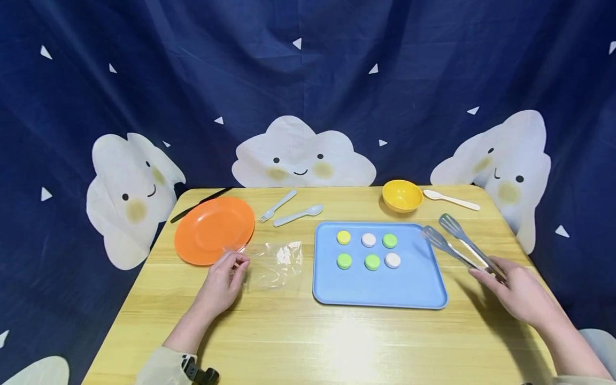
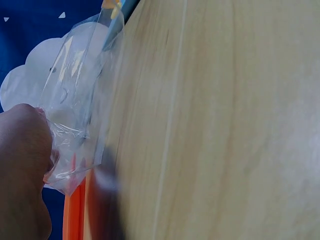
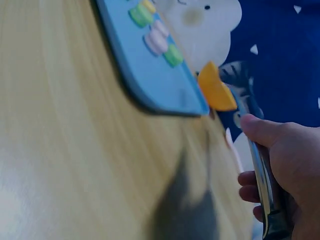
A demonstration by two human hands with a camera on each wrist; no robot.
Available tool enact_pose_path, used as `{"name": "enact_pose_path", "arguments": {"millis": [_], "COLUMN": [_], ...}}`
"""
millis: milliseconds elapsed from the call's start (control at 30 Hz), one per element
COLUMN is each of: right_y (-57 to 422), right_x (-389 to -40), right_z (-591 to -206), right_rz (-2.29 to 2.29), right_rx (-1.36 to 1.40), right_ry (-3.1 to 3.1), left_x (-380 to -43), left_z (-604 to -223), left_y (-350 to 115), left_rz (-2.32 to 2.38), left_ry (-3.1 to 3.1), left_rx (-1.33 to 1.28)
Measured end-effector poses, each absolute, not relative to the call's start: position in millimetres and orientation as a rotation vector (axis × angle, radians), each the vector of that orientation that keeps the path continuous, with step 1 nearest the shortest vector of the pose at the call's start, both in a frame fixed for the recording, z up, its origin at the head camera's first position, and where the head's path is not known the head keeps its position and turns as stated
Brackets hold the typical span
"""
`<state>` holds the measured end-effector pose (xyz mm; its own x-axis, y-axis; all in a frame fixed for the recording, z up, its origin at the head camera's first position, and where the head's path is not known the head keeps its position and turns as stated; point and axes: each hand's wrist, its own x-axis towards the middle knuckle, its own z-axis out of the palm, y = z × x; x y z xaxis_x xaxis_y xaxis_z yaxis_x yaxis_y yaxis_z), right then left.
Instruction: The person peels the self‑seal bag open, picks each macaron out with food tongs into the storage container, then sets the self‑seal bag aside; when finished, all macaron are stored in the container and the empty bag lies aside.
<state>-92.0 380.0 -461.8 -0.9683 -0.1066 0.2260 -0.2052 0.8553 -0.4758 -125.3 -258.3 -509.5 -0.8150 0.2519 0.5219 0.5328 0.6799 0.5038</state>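
My left hand (image 1: 225, 280) pinches one end of a clear plastic bag (image 1: 275, 266), which stretches to the right above the wood; in the left wrist view the bag (image 2: 75, 100) spreads out from the fingertips. My right hand (image 1: 522, 291) grips metal tongs (image 1: 469, 246) by the handles, their two slotted heads apart and nothing between them. The heads are over or beside the right edge of a blue tray (image 1: 380, 291). On that tray sit several small macarons in two rows, among them a yellow one (image 1: 344, 237), a green one (image 1: 372, 262) and a pale pink one (image 1: 392, 260).
An orange plate (image 1: 214, 230) lies at the left, with a black knife (image 1: 201, 205) behind it. A pale fork (image 1: 279, 206) and spoon (image 1: 298, 215) lie behind the bag. At the back right are a yellow bowl (image 1: 402, 196) and a white spoon (image 1: 451, 200).
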Motion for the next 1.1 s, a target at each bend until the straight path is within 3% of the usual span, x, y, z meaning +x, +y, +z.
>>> {"name": "enact_pose_path", "arguments": {"millis": [467,833,1100], "right_y": [403.5,404.8,395.4], "right_x": [-79.7,-81.3,-85.3], "right_z": [-508.6,-505.9,-490.1], "right_rz": [0.750,0.724,0.624], "right_rx": [0.011,-0.051,-0.149], "right_ry": [-2.826,-2.880,-2.826], "left_x": [-116.1,-113.0,-113.5], "left_z": [-517.4,-518.0,-486.3], "left_y": [-257.6,-260.6,-256.4], "left_rz": [-0.820,-0.458,-0.491], "left_ry": [-2.724,-2.974,-2.944], "left_rx": [-0.667,-0.771,-0.744]}}
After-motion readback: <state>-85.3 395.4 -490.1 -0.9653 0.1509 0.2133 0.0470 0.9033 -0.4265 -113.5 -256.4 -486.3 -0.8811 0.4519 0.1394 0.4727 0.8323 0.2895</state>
